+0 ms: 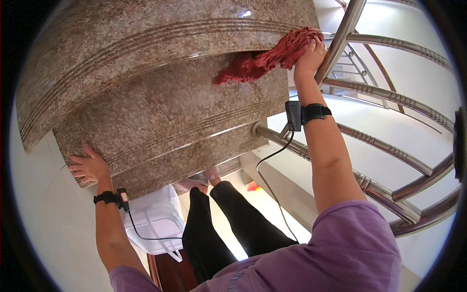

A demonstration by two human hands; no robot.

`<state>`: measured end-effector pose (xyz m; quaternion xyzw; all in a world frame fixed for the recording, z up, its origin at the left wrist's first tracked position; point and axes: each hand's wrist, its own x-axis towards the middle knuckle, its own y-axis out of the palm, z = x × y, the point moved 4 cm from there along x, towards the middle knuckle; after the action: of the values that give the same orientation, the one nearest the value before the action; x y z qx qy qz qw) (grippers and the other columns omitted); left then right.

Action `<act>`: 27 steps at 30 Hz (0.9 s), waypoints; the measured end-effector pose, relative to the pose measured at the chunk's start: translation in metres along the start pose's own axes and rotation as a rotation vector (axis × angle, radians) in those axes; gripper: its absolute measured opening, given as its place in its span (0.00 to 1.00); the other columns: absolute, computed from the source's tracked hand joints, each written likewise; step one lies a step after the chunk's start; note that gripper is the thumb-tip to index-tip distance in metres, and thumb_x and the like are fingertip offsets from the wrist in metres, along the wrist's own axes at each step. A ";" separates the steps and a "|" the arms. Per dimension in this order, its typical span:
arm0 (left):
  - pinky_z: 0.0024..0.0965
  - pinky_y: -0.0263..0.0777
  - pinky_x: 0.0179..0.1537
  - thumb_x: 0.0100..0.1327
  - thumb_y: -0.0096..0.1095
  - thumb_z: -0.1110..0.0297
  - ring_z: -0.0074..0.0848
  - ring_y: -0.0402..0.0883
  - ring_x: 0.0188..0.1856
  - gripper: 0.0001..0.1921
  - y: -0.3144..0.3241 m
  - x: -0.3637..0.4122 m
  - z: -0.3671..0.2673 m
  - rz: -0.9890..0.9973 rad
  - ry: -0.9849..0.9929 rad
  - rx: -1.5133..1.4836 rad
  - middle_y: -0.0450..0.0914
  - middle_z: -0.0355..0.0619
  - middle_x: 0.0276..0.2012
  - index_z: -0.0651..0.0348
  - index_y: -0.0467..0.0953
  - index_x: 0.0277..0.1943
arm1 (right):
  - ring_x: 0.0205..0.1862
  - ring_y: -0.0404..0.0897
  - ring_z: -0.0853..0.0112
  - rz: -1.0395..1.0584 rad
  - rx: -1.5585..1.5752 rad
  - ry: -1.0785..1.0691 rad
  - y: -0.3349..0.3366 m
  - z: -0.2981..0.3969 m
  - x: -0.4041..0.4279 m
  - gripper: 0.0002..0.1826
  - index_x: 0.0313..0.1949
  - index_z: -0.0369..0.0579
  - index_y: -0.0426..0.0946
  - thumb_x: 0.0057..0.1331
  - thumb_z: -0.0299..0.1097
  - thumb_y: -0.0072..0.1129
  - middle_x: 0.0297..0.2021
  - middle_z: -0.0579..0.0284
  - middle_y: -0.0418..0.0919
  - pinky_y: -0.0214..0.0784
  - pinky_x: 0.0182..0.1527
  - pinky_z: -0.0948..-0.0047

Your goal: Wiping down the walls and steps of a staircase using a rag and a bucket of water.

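Note:
My right hand (311,57) grips one end of a bunched red cloth (271,60) at the right end of a speckled stone stair step (175,38), beside a metal railing post (339,36). The cloth's other end trails left and down over the front of that step onto the tread below. My left hand (90,168) rests with its fingers spread at the left end of a lower stone tread (160,106), near the white wall, and holds nothing. Both wrists wear black straps with small cabled devices.
A stainless steel railing (394,96) with curved bars runs along the right side. White plastic containers (155,222) stand below the left arm. My feet are on a lower step. A black cable (271,189) hangs from the right wrist device, another from the left.

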<state>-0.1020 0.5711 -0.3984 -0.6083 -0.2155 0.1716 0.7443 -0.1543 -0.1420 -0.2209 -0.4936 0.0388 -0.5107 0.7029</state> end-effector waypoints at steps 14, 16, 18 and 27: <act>0.67 0.49 0.62 0.67 0.30 0.30 0.60 0.46 0.72 0.43 0.002 0.005 0.000 -0.003 -0.026 -0.037 0.45 0.66 0.72 0.56 0.48 0.73 | 0.44 0.75 0.59 0.598 -0.071 -0.395 -0.042 0.018 -0.214 0.11 0.39 0.48 0.78 0.55 0.28 0.63 0.39 0.58 0.75 0.65 0.45 0.61; 0.66 0.49 0.63 0.66 0.30 0.29 0.60 0.47 0.72 0.44 -0.003 0.005 0.000 -0.012 -0.023 -0.034 0.45 0.66 0.72 0.56 0.49 0.73 | 0.44 0.76 0.61 0.755 -0.282 -0.585 -0.038 0.028 -0.238 0.11 0.38 0.50 0.78 0.54 0.31 0.65 0.38 0.60 0.75 0.63 0.45 0.60; 0.68 0.50 0.60 0.66 0.31 0.29 0.58 0.47 0.72 0.43 -0.009 0.002 -0.002 0.029 -0.039 -0.024 0.45 0.65 0.72 0.55 0.51 0.72 | 0.44 0.76 0.64 0.610 -0.264 -0.514 -0.052 0.049 -0.223 0.13 0.38 0.54 0.79 0.52 0.34 0.67 0.38 0.63 0.75 0.61 0.45 0.59; 0.66 0.46 0.64 0.66 0.31 0.28 0.60 0.46 0.72 0.46 -0.008 0.001 -0.005 0.030 -0.028 -0.063 0.45 0.67 0.72 0.57 0.47 0.74 | 0.37 0.74 0.58 0.679 -0.304 -0.691 0.021 0.058 -0.199 0.09 0.30 0.51 0.77 0.51 0.34 0.66 0.27 0.58 0.73 0.65 0.46 0.59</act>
<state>-0.0984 0.5654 -0.3910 -0.6323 -0.2221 0.1842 0.7190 -0.2027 0.0462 -0.2965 -0.6901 0.0361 -0.0489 0.7212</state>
